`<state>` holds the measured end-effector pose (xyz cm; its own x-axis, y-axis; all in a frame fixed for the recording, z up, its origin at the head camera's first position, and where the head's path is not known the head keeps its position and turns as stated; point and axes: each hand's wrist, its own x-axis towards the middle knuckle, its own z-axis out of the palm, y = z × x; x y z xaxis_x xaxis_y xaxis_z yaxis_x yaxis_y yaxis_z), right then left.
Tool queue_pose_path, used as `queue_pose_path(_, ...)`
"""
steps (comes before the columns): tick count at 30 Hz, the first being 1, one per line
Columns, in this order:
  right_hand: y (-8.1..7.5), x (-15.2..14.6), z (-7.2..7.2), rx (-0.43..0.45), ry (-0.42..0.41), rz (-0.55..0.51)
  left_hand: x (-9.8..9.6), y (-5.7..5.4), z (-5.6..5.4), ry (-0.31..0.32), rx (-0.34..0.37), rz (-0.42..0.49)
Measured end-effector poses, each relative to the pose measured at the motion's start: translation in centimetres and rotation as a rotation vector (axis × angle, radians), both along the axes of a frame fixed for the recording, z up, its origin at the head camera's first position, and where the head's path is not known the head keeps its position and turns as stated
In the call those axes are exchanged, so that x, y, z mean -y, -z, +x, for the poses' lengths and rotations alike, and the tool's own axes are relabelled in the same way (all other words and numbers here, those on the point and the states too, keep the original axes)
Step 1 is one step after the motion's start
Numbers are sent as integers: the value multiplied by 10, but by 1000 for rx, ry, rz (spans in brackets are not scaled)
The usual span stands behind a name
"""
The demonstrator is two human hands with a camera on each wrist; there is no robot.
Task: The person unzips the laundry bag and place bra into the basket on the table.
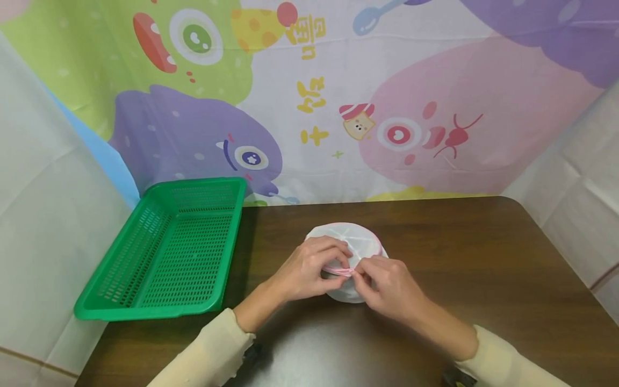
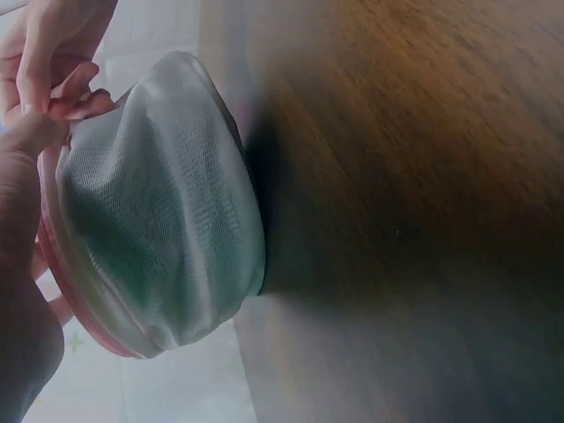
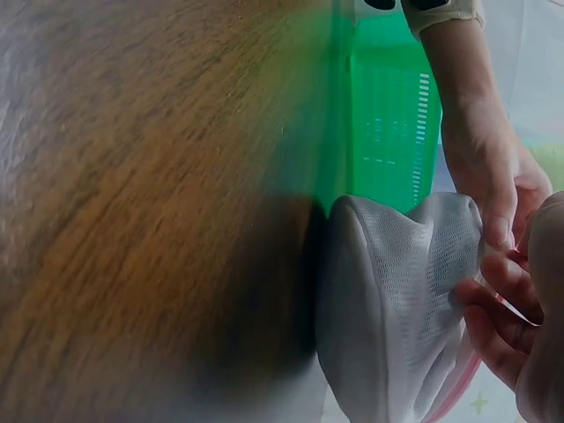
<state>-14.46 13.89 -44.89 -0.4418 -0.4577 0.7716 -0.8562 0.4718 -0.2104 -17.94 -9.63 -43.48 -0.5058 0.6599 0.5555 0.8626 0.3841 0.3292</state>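
Note:
A round white mesh laundry bag [image 1: 362, 243] with pink zipper trim stands on the brown table. Its mesh side [image 2: 167, 203] bulges and creases in the left wrist view. My left hand [image 1: 309, 269] pinches the pink-edged rim at the front, thumb below and fingers above. Close beside it, my right hand [image 1: 393, 286] pinches the same pink trim [image 1: 344, 271] between thumb and forefinger. Both sets of fingertips nearly meet there. The right wrist view shows the bag's side [image 3: 388, 300] below the hands; whatever small piece the right fingertips grip is hidden.
A green perforated plastic basket [image 1: 193, 263] sits at the table's left side. Behind the table [image 1: 459, 242] hangs a cloth [image 1: 309, 161] printed with cartoon monsters. Pale sheets border both sides.

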Motion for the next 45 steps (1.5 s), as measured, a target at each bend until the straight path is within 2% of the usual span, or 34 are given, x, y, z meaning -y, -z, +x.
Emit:
queue_pose_path(11, 0, -2, -2, -16, 0, -9, 4, 0, -1, 17, -27, 18)
queue_pose_path(22, -1, -8, -3, -2, 23, -6, 9, 0, -1, 0, 13, 40)
queue_pose_path(25, -2, -7, -2, -4, 16, -10, 8, -1, -1, -2, 14, 36)
queue_pose_path(32, -3, -2, 0, -9, -9, -1, 2, -1, -1, 7, -31, 17)
queue_pose_path(45, -2, -2, 0, -9, 20, -5, 3, -1, -1, 12, -10, 15)
